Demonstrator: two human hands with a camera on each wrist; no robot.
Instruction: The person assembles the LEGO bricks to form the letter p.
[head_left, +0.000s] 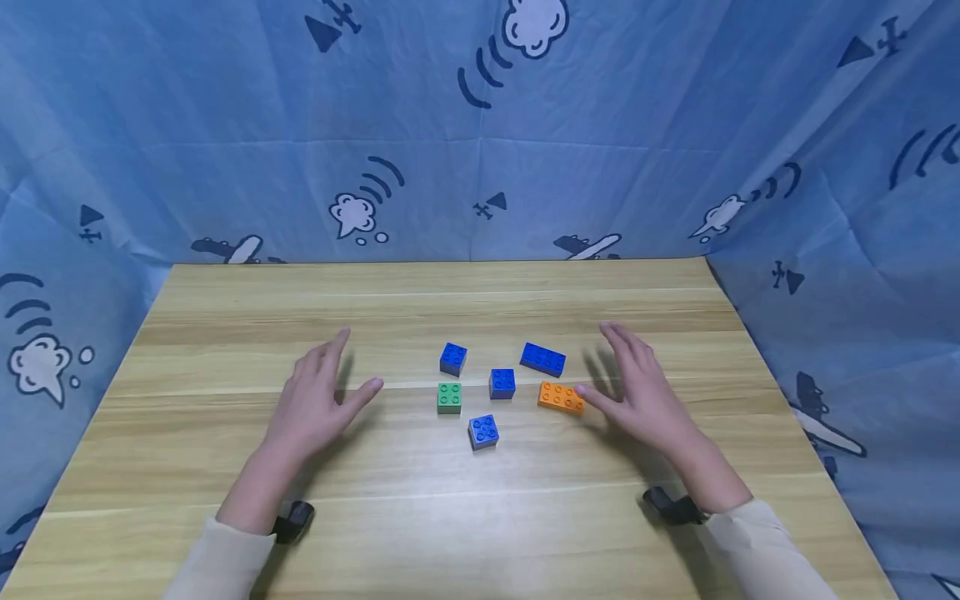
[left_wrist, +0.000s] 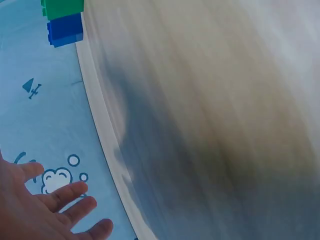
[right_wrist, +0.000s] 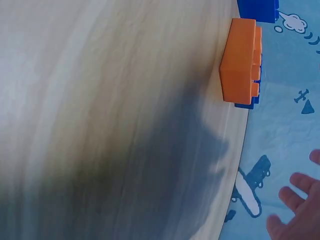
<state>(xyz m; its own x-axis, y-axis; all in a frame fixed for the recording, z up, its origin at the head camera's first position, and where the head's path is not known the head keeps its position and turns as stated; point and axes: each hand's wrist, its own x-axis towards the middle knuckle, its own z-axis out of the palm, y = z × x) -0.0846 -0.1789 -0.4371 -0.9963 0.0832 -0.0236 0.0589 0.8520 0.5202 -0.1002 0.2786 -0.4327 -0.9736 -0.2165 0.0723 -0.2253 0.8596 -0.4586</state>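
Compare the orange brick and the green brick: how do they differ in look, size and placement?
Colour aside, the orange brick is longer and oblong, while the green brick is shorter, with four studs on top. In the head view, the orange brick lies slanted; the green brick sits nearly straight. The orange brick is nearer the right hand, the green brick nearer the left hand. Both rest studs up on the table.

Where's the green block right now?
In the head view, the green block sits on the table just left of centre, right of the left hand, below one blue block and left of a second blue block.
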